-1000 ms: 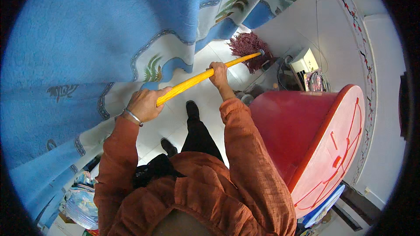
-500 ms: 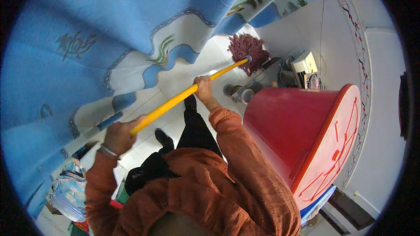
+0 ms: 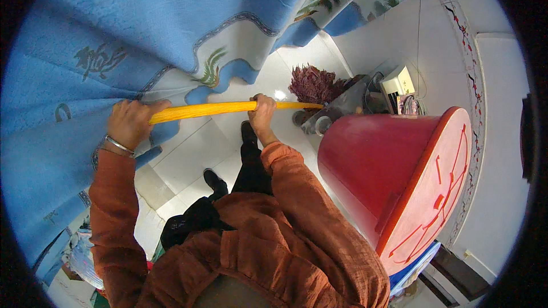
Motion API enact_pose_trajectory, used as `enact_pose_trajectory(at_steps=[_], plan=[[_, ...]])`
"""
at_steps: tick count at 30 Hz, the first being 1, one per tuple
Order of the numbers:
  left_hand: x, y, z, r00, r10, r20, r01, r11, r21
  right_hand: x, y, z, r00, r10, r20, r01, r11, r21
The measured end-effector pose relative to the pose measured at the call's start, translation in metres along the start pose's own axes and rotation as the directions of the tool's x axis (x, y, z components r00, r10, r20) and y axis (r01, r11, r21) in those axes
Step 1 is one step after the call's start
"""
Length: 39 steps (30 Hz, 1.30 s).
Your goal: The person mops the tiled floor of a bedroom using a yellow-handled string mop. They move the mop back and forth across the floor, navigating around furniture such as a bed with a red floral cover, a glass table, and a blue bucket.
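Observation:
A mop with a yellow handle (image 3: 205,110) runs nearly level across the view. Its dark purplish-red strand head (image 3: 315,85) rests on the floor at the far side, beside clutter near the wall. Wrapped round the handle's left end is my left hand (image 3: 131,121), a silvery bracelet at its wrist, close against the blue curtain. My right hand (image 3: 263,113) grips the handle further along, about midway. Part of the lower handle, where it meets the mop head, passes close to jars and dark items.
Right of me stands a large red bucket-shaped container (image 3: 379,174) with a pinkish lid. Beyond it are glass jars (image 3: 323,124) and a white box with cables (image 3: 398,81). A blue patterned curtain (image 3: 148,28) hangs at left and ahead. White floor tiles (image 3: 200,151) lie below.
My left hand has risen up and left, swinging the handle from a slant to nearly level. The mop head has shifted slightly left and nearer. My right hand has barely moved.

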State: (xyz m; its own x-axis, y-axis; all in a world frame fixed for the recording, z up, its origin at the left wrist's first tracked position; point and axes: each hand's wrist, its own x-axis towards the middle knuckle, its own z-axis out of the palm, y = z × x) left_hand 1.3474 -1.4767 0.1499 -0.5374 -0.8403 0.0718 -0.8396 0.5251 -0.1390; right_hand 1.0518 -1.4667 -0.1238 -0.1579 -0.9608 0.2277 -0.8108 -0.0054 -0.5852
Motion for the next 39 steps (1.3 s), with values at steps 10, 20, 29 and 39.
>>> enact_pose_trajectory(at_steps=[10, 20, 29, 39], plan=[[-0.039, 0.044, -0.014, 0.887, -0.284, 0.364, 0.332, 0.94, -0.075, 0.014, 0.014, 0.004, 0.983, -0.181, 0.035, 0.178, 0.981, 0.078], [-0.017, 0.11, -0.024, 0.883, -0.247, 0.399, 0.395, 0.85, -0.349, 0.086, 0.052, -0.004, 0.925, -0.35, 0.151, 0.323, 0.93, 0.177], [0.043, 0.037, -0.025, 0.943, -0.002, 0.333, 0.11, 0.945, -0.307, 0.049, 0.043, -0.026, 0.998, -0.055, 0.024, 0.055, 0.998, 0.021], [0.058, 0.026, -0.003, 0.979, -0.073, 0.192, 0.075, 0.997, -0.006, 0.033, 0.038, -0.019, 0.993, 0.115, -0.031, -0.115, 0.993, -0.018]])
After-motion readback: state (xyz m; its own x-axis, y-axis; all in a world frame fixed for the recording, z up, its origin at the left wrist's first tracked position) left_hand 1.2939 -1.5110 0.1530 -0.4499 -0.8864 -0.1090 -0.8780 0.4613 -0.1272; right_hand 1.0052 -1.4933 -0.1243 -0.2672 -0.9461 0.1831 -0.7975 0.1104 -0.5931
